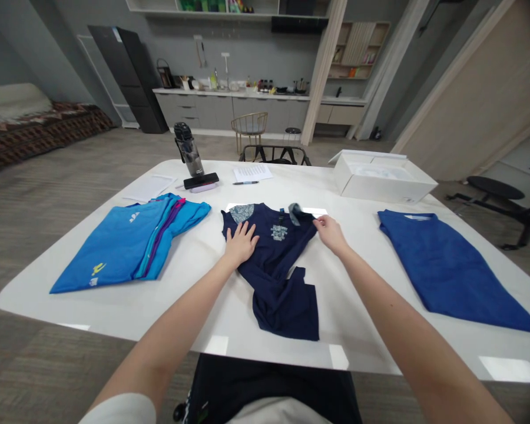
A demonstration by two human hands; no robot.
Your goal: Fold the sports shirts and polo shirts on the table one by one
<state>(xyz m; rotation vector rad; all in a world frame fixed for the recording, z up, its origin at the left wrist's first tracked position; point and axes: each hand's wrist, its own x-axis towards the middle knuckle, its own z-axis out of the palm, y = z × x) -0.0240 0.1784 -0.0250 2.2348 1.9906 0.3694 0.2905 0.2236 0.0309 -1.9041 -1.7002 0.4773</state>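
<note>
A navy shirt (271, 259) with a grey print on its chest lies in front of me, its lower part bunched and twisted. My left hand (241, 242) rests flat on its left shoulder, fingers spread, next to a grey patterned patch. At the opposite shoulder my right hand (330, 233) pinches the shirt's edge between thumb and fingers. A bit of patterned cloth folds upward beside that pinch. Left of the shirt is a folded pile of blue shirts (115, 244) with purple and teal layers. On the right lies a folded royal blue garment (454, 268).
The white table (194, 294) carries a dark water bottle (188, 152), a black phone (201, 181), papers (252, 172) and a pen (245, 182) towards the far side. An open white box (380, 176) stands at the back right. Chairs and a kitchen counter are beyond.
</note>
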